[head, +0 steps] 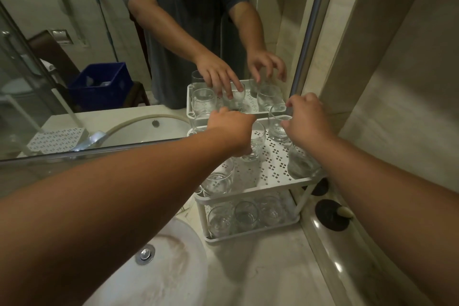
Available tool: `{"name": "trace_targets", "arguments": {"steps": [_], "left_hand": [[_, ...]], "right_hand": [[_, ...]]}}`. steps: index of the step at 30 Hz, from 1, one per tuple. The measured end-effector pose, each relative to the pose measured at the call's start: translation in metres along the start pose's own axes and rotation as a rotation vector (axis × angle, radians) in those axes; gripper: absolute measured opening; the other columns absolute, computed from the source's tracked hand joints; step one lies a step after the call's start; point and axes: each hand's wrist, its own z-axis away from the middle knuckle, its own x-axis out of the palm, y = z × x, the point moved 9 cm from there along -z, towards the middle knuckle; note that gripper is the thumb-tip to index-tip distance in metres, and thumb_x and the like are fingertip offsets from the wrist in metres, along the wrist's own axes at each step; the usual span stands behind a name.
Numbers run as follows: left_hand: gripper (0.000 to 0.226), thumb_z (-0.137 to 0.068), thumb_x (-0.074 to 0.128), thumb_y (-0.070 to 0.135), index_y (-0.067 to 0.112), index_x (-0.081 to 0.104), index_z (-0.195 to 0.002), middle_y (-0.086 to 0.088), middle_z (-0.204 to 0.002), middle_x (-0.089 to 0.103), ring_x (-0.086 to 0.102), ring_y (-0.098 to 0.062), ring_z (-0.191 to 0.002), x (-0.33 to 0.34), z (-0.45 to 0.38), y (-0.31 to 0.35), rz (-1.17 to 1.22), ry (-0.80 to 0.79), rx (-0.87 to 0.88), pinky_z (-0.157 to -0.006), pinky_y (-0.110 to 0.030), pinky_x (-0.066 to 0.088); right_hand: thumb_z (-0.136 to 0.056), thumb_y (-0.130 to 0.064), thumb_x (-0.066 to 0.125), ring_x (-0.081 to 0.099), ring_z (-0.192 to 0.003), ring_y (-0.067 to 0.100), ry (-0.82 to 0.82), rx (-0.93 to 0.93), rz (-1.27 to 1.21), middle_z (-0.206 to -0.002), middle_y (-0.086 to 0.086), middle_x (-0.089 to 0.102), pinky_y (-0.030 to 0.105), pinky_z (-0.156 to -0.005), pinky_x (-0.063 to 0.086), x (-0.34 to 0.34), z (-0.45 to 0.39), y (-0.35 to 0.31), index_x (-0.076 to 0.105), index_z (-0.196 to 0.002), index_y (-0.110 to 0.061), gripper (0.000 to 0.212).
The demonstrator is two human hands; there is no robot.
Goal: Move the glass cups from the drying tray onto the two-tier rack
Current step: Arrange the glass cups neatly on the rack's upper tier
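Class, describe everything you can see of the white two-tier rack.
The two-tier rack looks like white plastic: two perforated shelves with raised rims, joined by corner posts. It stands upright on the pale counter beside the sink, against the mirror. Clear glass cups stand on both tiers. Both hands reach over its top shelf.

Two hands over rack: left hand (pixel 231 129), right hand (pixel 308 119). One two-tier rack (pixel 278 182). Top tier: four glass cups visible – one under left hand (pixel 253 144), one at right hand fingertips (pixel 279 124), one nearer below left wrist (pixel 218 179), one below right wrist (pixel 301 163). Lower tier: three cups (pixel 246 215). One sink (pixel 159 268).
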Motion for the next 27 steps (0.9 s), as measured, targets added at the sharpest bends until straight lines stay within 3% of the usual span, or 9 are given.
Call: {"name": "trace_targets", "arguments": {"steps": [3,7,13,16,18,23,27], "left_hand": [[0.080,-0.078,0.076,0.053,0.039,0.038,-0.146,0.000,-0.139,0.057,0.042,-0.034,-0.134,0.001,-0.004,-0.002,0.025,-0.024,0.007,-0.108,-0.054,0.030],[0.089,-0.074,0.077,0.061,0.042,0.034,-0.149,0.001,-0.148,0.050,0.036,-0.035,-0.141,0.005,-0.007,-0.004,0.089,-0.048,0.021,-0.113,-0.067,0.018],[0.087,-0.075,0.065,0.075,0.046,0.031,-0.150,0.004,-0.154,0.044,0.026,-0.030,-0.148,0.012,0.002,-0.004,0.215,-0.042,0.041,-0.113,-0.071,0.010],[0.068,-0.083,0.054,0.075,0.046,0.043,-0.144,0.005,-0.151,0.048,0.037,-0.025,-0.142,-0.001,0.008,-0.024,0.332,0.102,0.012,-0.112,-0.066,0.025],[0.059,-0.087,0.058,0.063,0.041,0.049,-0.141,0.003,-0.149,0.050,0.044,-0.023,-0.137,-0.008,0.013,-0.048,0.392,0.194,-0.055,-0.109,-0.058,0.037],[0.075,-0.081,0.076,0.029,0.030,0.042,-0.148,-0.002,-0.153,0.044,0.043,-0.024,-0.138,0.014,0.022,-0.083,0.432,0.083,-0.132,-0.106,-0.041,0.043],[0.074,-0.081,0.081,0.026,0.028,0.045,-0.146,-0.002,-0.150,0.048,0.048,-0.025,-0.133,0.016,0.022,-0.088,0.367,0.157,-0.133,-0.105,-0.039,0.043]], "right_hand": [[-0.083,-0.025,0.070,0.045,-0.108,0.025,0.076,-0.044,0.008,-0.109,0.002,0.049,0.034,-0.077,0.043,-0.006,0.010,-0.006,0.058,-0.109,-0.022,0.028],[-0.085,-0.025,0.065,0.046,-0.108,0.025,0.058,-0.046,0.004,-0.109,0.001,0.051,0.039,-0.084,0.046,-0.001,0.024,-0.010,0.059,-0.106,-0.023,0.023],[-0.087,-0.027,0.062,0.049,-0.109,0.024,0.006,-0.001,-0.013,-0.110,0.001,0.055,0.042,-0.088,0.047,-0.006,0.026,-0.011,0.060,-0.106,-0.024,0.020],[-0.085,-0.034,0.061,0.049,-0.113,0.027,-0.062,0.040,-0.009,-0.116,0.002,0.056,0.045,-0.093,0.046,-0.011,0.030,-0.007,0.059,-0.110,-0.026,0.026],[-0.083,-0.040,0.061,0.048,-0.115,0.029,-0.100,0.083,-0.004,-0.122,0.003,0.054,0.046,-0.092,0.046,-0.010,0.040,-0.001,0.058,-0.114,-0.027,0.034],[-0.080,-0.041,0.062,0.043,-0.119,0.026,-0.182,0.121,0.036,-0.126,-0.001,0.052,0.044,-0.091,0.047,0.011,0.069,0.012,0.055,-0.121,-0.030,0.043],[-0.082,-0.030,0.061,0.042,-0.119,0.022,-0.094,0.050,0.036,-0.125,-0.002,0.052,0.037,-0.086,0.043,0.012,0.077,0.013,0.055,-0.121,-0.028,0.039]]}}
